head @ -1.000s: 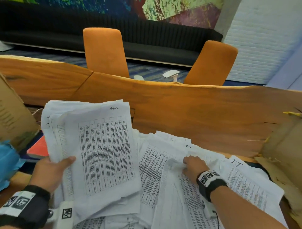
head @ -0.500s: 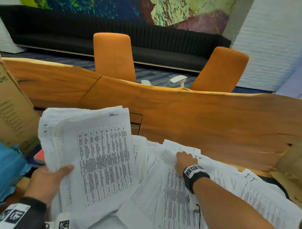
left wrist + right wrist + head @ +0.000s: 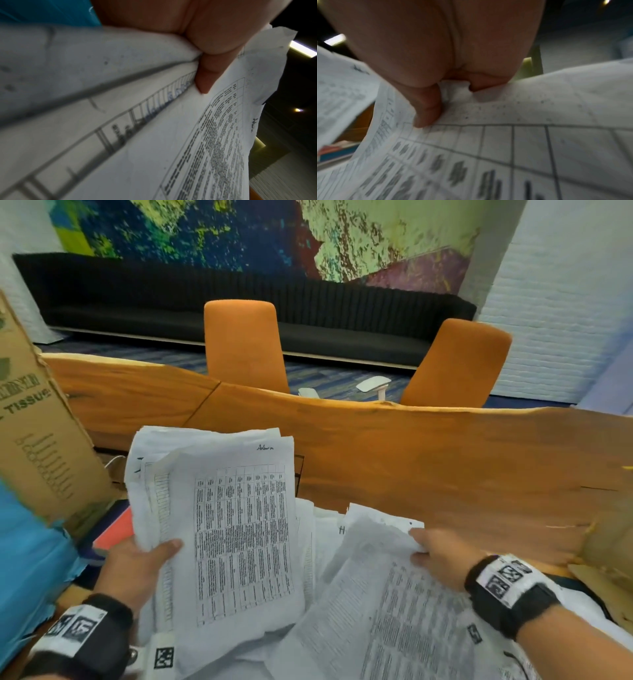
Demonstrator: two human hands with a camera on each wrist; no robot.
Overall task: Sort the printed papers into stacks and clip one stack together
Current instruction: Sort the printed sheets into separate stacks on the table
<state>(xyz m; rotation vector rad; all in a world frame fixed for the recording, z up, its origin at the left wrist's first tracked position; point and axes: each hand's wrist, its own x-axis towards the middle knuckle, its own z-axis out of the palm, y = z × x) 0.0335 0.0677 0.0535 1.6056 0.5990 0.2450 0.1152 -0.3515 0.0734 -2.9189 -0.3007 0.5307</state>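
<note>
Held stack [image 3: 219, 529]: white, creased sheets printed with dense tables, edges uneven, handwriting at top right corner; raised upright over the table's left part
Left hand [image 3: 137, 568]: clasped round the stack's lower left edge, thumb [image 3: 204, 81] pressed on the top page
Loose pile [image 3: 318, 542]: rumpled printed pages spread flat on the table, overlapping at angles, behind and right of the held stack
Lifted sheet [image 3: 383, 597]: thin, curved, gridded print; lies over the pile
Right hand [image 3: 442, 559]: pinching the lifted sheet's top right corner, thumb [image 3: 428, 108] on the printed face
Change: right hand half a second ago lay palm down on the pile, now further right with the sheet's corner raised; held stack much as before
Table [image 3: 445, 474]: glossy orange-brown wood, wavy far edge
Box [image 3: 37, 440]: brown cardboard, printed lettering, at left
Chairs [image 3: 245, 344]: two, orange fabric, rounded backs, beyond the table
</note>
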